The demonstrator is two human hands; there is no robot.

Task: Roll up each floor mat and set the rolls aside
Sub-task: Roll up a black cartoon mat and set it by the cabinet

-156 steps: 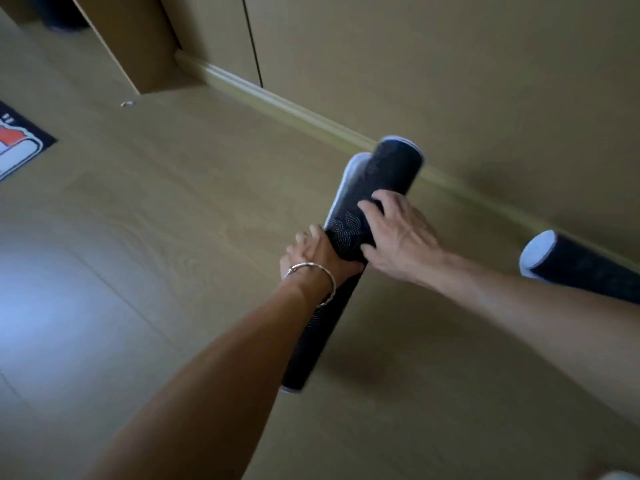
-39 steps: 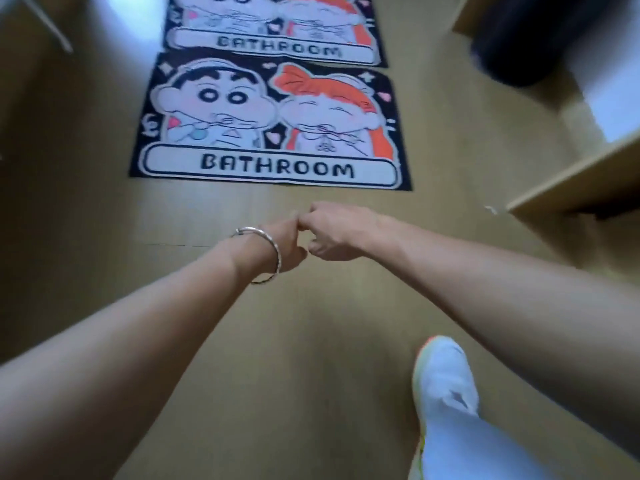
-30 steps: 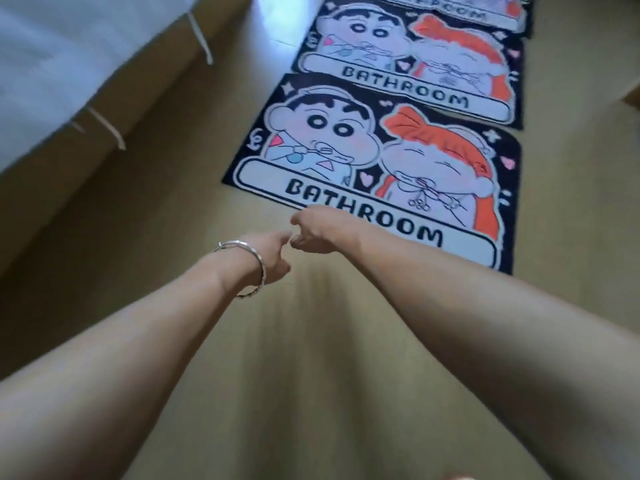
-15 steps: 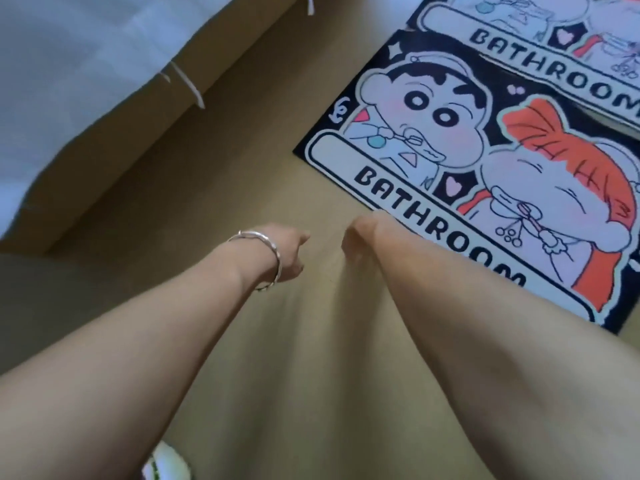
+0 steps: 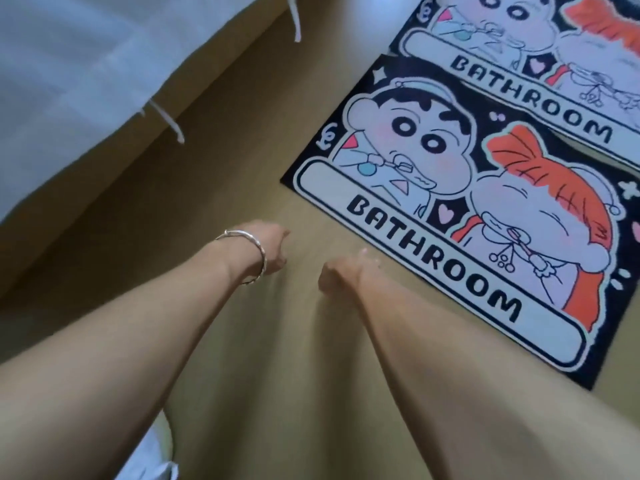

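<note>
Two cartoon floor mats marked BATHROOM lie flat and unrolled on the wooden floor at the right. The near mat (image 5: 450,209) is black-edged, and the far mat (image 5: 540,64) lies just behind it, cut off by the frame's top. My left hand (image 5: 273,249), with a silver bracelet on the wrist, hangs over bare floor left of the near mat's corner. My right hand (image 5: 343,275) hovers just short of that mat's front edge. Both hands hold nothing, their fingers loosely bent and largely hidden behind the wrists.
A bed with a white sheet (image 5: 69,64) and a wooden side board (image 5: 138,174) runs along the left. White ties (image 5: 173,126) hang from the sheet. My white-clad leg (image 5: 152,459) shows at the bottom edge. Bare floor (image 5: 270,375) lies under my arms.
The rolled mat from earlier is out of view. The view has swung left and closed in on the near mat. My hands, touching a second ago, have drifted apart.
</note>
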